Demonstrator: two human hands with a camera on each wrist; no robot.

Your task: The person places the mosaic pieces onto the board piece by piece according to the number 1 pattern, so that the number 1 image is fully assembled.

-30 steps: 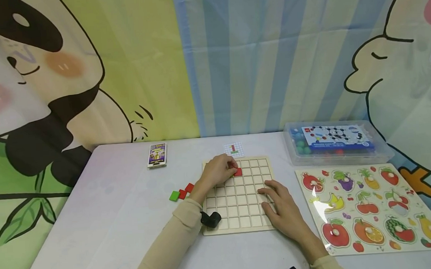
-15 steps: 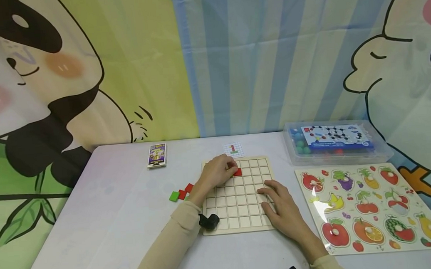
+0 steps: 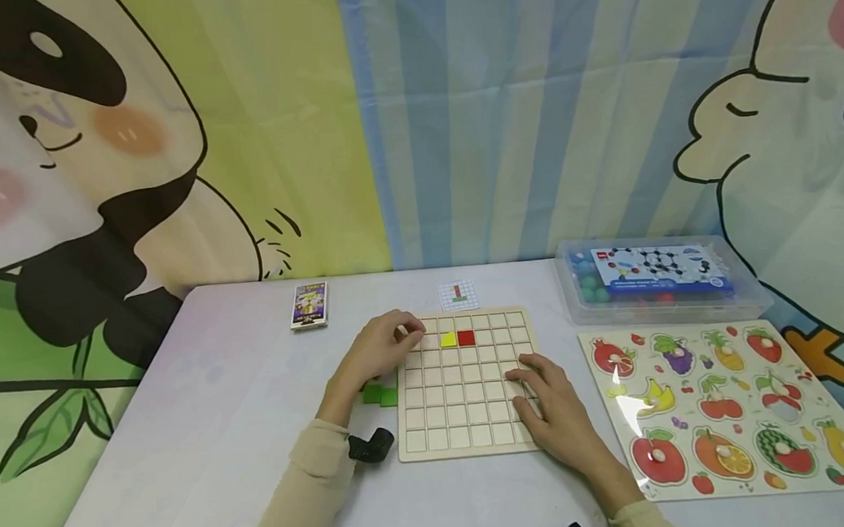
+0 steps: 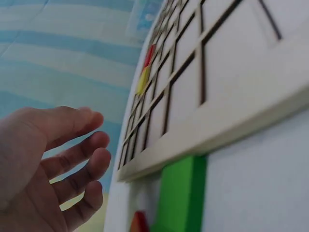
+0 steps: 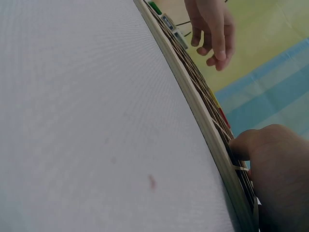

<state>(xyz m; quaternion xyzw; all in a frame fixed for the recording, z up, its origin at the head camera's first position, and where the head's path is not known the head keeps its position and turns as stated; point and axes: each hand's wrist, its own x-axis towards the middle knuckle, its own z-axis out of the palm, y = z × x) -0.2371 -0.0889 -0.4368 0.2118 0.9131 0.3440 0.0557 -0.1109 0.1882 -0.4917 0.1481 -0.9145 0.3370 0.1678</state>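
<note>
A wooden grid board lies flat in front of me. In its second row from the top sit a yellow tile and, right beside it, a red tile. My left hand hovers over the board's upper left edge, its fingers loosely bent with nothing between them, as the left wrist view shows. Below that hand, green tiles lie along the left edge; the hand partly hides the pile. My right hand rests on the board's right edge with relaxed, spread fingers.
A small pattern card lies behind the board. Further left stands a card box. On the right are a clear plastic case and a fruit puzzle board. A patterned cloth hangs behind the table.
My left hand has drawn back leftward from the red tile, uncovering the yellow tile beside it. It now covers much of the loose tile pile. The right hand has stayed put.
</note>
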